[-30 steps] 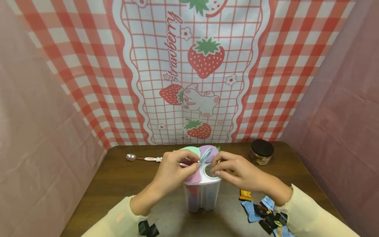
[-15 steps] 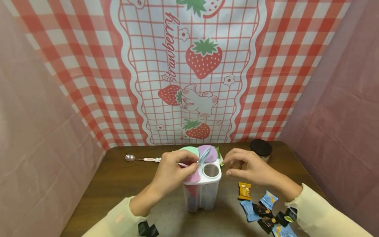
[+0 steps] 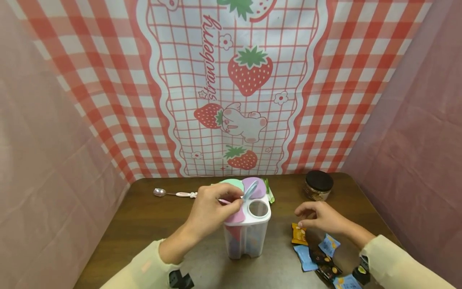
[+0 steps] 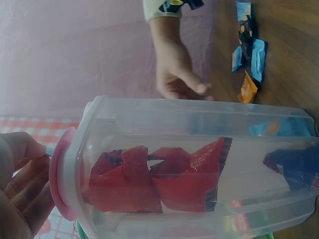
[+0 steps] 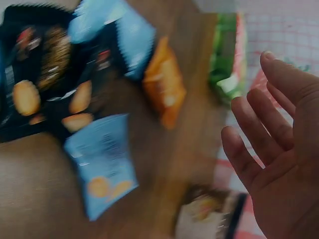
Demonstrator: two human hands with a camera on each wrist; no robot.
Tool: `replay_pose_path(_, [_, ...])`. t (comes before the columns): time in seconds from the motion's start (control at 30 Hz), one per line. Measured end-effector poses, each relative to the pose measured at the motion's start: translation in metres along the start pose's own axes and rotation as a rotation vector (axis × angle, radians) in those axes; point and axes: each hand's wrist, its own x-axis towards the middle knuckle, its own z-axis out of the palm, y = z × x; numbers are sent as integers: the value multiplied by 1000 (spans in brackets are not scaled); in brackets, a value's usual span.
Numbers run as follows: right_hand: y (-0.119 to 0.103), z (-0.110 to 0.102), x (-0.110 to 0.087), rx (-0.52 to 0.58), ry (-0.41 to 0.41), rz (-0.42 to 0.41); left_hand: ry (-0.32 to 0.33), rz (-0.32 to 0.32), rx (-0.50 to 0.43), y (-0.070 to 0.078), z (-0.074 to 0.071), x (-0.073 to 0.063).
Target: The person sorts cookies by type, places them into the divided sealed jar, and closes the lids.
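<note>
Far left: metal spoon with white-and-pink handle point(image 3: 185, 194), flat on the brown wooden counter point(image 3: 144, 224). Left hand point(image 3: 214, 205): grip pinches the raised light-blue plastic lid point(image 3: 250, 190), off the round opening point(image 3: 258, 209) of the clear, white-topped plastic container point(image 3: 247, 245), upright mid-counter. Green packet point(image 3: 270, 194) just beside its back right. Right hand point(image 3: 323, 217): grip relaxed, fingers loosely bent, holding nothing, just over the small orange foil packet point(image 3: 299, 236), on the counter right of the container. Pale-blue packets point(image 3: 306, 259) and black packets point(image 3: 327, 269) lie nearer the person; squat black-lidded jar point(image 3: 317, 186) farther back. To do this well, I'd hold the lid well back, lift the orange packet by one crimped end, and feed it in end-first. Left wrist view adds two red foil packets point(image 4: 184, 177) inside, one above the other, barely visible from the head. Right wrist view, blurry, shows bare fingers apart from the orange packet; head view has them overlapping.
</note>
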Motion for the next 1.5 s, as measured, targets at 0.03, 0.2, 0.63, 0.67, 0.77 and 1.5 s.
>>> replay_pose_path(0.03, [5, 1, -1, -6, -2, 11, 2, 1, 0, 0, 0, 0])
replay_pose_path(0.2, [24, 8, -5, -43, -9, 56, 7, 7, 0, 1, 1, 1])
replay_pose_path(0.63, [45, 26, -6, -135, -22, 29, 17, 27, 0, 2, 1, -1])
replay_pose_path(0.67, [45, 27, -6, -141, -22, 26, 18, 29, -1, 2, 1, -1])
replay_pose_path(0.77, [45, 30, -5, -154, -22, 24, 19, 35, 0, 2, 1, -1])
replay_pose_path(1.5, [38, 30, -3, -89, -12, 63, -25, -48, 45, 0, 1, -5])
